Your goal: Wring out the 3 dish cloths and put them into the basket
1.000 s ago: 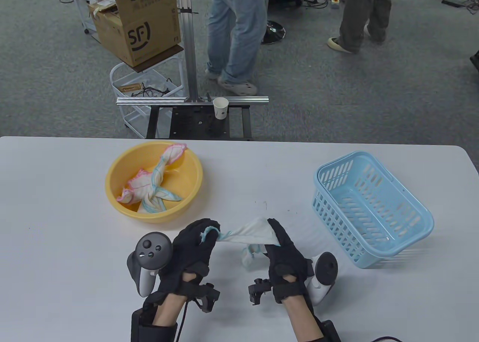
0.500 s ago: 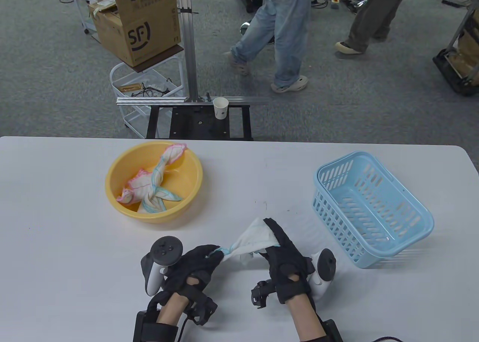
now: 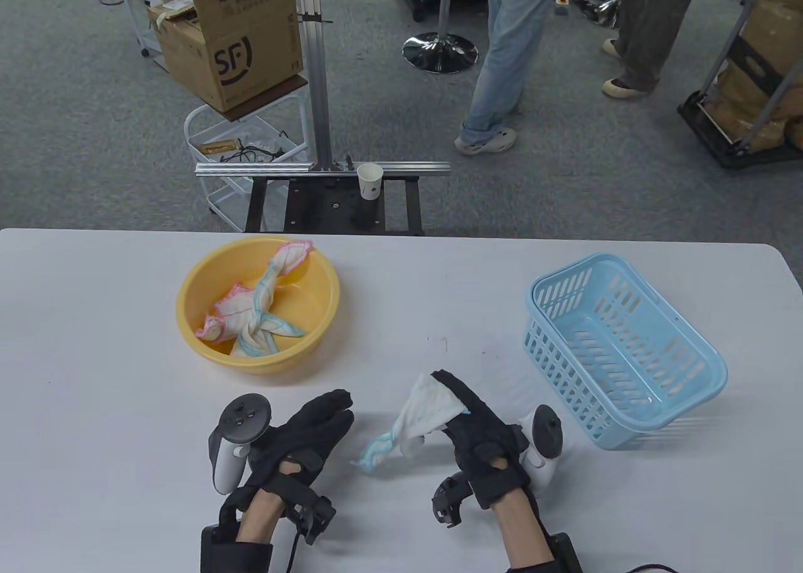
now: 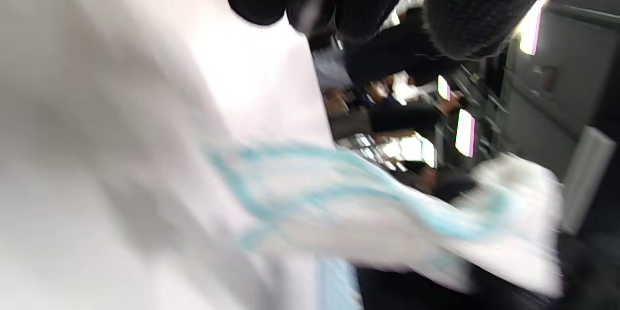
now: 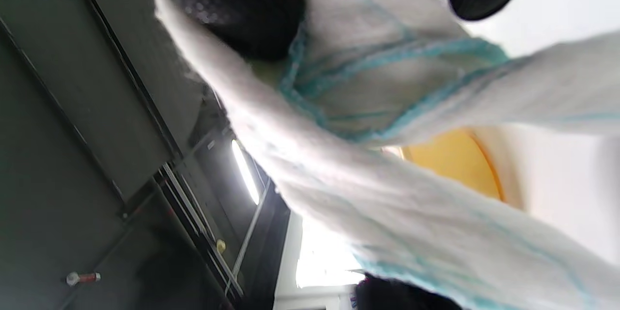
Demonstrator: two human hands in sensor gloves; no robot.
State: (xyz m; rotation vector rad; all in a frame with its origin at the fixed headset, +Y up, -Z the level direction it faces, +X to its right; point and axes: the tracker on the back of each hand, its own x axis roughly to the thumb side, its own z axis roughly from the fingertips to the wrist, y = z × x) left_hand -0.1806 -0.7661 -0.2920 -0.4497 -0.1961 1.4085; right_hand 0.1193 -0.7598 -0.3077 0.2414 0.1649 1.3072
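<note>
Step in hand, by my reading: first dish cloth (image 3: 419, 419), twisted, is hanging from the grasping right hand (image 3: 480, 425) near the worktop's front edge, left hand (image 3: 307, 425) is lying released; next move calls for carrying it to the basket (image 3: 627, 347) toward the right edge.

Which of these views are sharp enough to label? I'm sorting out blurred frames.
Table view: sharp, evenly lit, the cloth in the right hand reads clearly. Left wrist view: heavily motion-blurred. Right wrist view: soft, with a glaring bright patch.
</note>
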